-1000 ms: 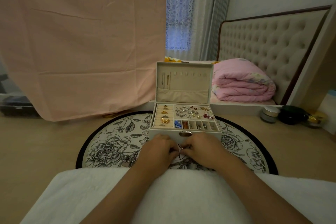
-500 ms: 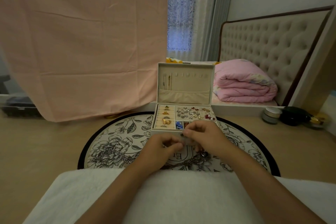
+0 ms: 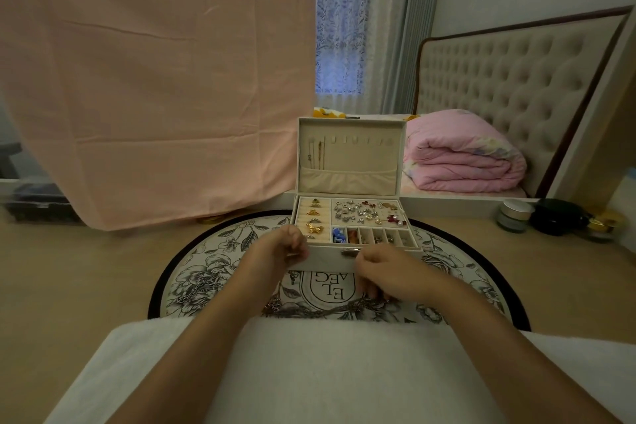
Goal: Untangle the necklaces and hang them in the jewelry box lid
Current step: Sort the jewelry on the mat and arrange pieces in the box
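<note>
The cream jewelry box (image 3: 323, 260) stands open on a round floral mat, its lid (image 3: 347, 151) upright. Two thin necklaces (image 3: 316, 155) hang from hooks at the lid's left; the other hooks are bare. A tangle of silver chains (image 3: 323, 310) lies on the mat in front of the box. My left hand (image 3: 282, 251) is raised at the box's front left corner, fingertips pinched together on a fine chain that is hard to make out. My right hand (image 3: 382, 272) sits lower, fingers curled down into the tangle's right end.
A second heap of chain (image 3: 198, 289) lies on the mat's (image 3: 457, 272) left side. Rings, earrings and charms fill the box tray. Jars (image 3: 516, 215) stand at the right on the floor. A white towel (image 3: 309, 372) covers my lap. A bed is behind the box.
My hands were together, first low in front of the box, then raised above its front edge. Now they are apart: the left went up and left, the right dropped to the tangle.
</note>
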Demonstrator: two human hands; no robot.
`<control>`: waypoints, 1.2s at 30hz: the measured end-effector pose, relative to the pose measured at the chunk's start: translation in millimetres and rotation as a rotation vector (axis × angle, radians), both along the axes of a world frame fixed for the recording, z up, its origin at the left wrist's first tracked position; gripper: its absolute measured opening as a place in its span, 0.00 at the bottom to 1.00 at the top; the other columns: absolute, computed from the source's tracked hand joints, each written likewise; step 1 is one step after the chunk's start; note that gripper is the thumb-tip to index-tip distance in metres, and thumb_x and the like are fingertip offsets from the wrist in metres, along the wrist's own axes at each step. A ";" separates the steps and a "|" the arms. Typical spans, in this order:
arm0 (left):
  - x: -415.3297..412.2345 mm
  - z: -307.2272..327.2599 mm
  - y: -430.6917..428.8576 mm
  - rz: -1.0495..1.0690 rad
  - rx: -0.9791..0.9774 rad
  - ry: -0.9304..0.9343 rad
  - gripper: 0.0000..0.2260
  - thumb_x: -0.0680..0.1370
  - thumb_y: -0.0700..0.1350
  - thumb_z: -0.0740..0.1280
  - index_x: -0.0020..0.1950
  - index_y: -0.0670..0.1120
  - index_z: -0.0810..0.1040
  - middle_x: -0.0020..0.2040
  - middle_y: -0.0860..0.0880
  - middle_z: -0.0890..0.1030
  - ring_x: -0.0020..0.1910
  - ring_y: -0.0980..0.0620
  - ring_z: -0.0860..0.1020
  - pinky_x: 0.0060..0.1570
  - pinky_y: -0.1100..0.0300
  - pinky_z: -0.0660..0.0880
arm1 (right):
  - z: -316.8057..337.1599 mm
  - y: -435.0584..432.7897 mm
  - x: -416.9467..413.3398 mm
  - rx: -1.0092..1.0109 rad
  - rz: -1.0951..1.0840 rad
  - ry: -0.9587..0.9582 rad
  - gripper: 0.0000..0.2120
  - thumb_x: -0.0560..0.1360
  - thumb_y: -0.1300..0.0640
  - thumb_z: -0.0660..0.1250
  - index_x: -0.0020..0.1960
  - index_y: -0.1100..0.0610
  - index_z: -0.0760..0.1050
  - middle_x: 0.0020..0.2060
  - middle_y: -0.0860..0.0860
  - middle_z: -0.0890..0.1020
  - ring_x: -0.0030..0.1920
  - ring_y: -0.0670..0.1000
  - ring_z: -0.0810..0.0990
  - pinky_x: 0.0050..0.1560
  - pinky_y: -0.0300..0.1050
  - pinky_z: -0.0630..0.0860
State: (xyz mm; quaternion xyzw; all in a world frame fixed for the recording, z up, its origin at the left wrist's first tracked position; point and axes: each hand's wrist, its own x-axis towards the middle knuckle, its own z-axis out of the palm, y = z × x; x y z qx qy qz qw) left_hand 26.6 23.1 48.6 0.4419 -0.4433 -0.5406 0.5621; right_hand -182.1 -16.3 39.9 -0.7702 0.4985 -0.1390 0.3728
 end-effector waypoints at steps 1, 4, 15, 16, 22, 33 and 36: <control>-1.1 1.9 2.3 -0.023 -0.013 0.025 0.10 0.74 0.33 0.54 0.34 0.44 0.63 0.35 0.45 0.67 0.36 0.48 0.69 0.43 0.58 0.71 | -0.2 0.9 1.4 -0.012 0.010 0.035 0.11 0.82 0.53 0.61 0.43 0.54 0.77 0.40 0.46 0.82 0.37 0.45 0.78 0.38 0.40 0.74; -4.3 4.3 7.2 -0.070 0.006 0.050 0.03 0.64 0.37 0.58 0.35 0.43 0.65 0.34 0.45 0.69 0.35 0.48 0.69 0.41 0.57 0.71 | 0.4 0.8 2.5 -0.070 0.049 0.111 0.04 0.79 0.52 0.69 0.51 0.50 0.81 0.46 0.44 0.82 0.45 0.42 0.79 0.48 0.39 0.78; -0.2 9.9 14.2 -0.151 -0.118 -0.445 0.08 0.81 0.40 0.64 0.44 0.41 0.78 0.29 0.50 0.73 0.26 0.53 0.71 0.28 0.63 0.68 | 17.6 8.5 21.5 0.011 0.137 -0.363 0.08 0.82 0.58 0.65 0.53 0.57 0.83 0.32 0.53 0.81 0.35 0.48 0.79 0.47 0.42 0.78; 2.8 12.4 12.6 -0.156 -0.107 -0.454 0.09 0.81 0.41 0.63 0.42 0.42 0.78 0.29 0.50 0.72 0.26 0.53 0.71 0.28 0.62 0.69 | 18.9 7.1 21.1 0.037 0.121 -0.397 0.09 0.82 0.58 0.64 0.52 0.57 0.83 0.29 0.51 0.77 0.32 0.48 0.76 0.46 0.46 0.78; 18.0 39.2 -4.2 -0.283 -0.095 -0.208 0.11 0.77 0.48 0.64 0.37 0.44 0.71 0.32 0.46 0.68 0.31 0.47 0.73 0.35 0.58 0.75 | 54.5 -9.6 20.6 0.226 0.042 -0.692 0.14 0.85 0.61 0.56 0.48 0.59 0.78 0.29 0.49 0.66 0.27 0.47 0.61 0.26 0.40 0.63; 24.6 110.8 -62.3 0.027 -0.134 -0.027 0.08 0.81 0.42 0.60 0.41 0.46 0.71 0.31 0.51 0.66 0.27 0.54 0.64 0.26 0.63 0.60 | 129.8 -69.0 24.0 -0.130 -0.202 -0.578 0.08 0.80 0.56 0.65 0.48 0.56 0.82 0.27 0.46 0.69 0.26 0.46 0.62 0.25 0.39 0.57; 23.2 117.2 -85.3 0.136 -0.115 -0.123 0.06 0.79 0.42 0.65 0.43 0.45 0.74 0.32 0.50 0.66 0.28 0.53 0.64 0.27 0.61 0.59 | 132.0 -86.0 29.3 -0.333 -0.254 -0.497 0.06 0.78 0.53 0.70 0.46 0.51 0.85 0.29 0.42 0.77 0.30 0.42 0.73 0.31 0.37 0.67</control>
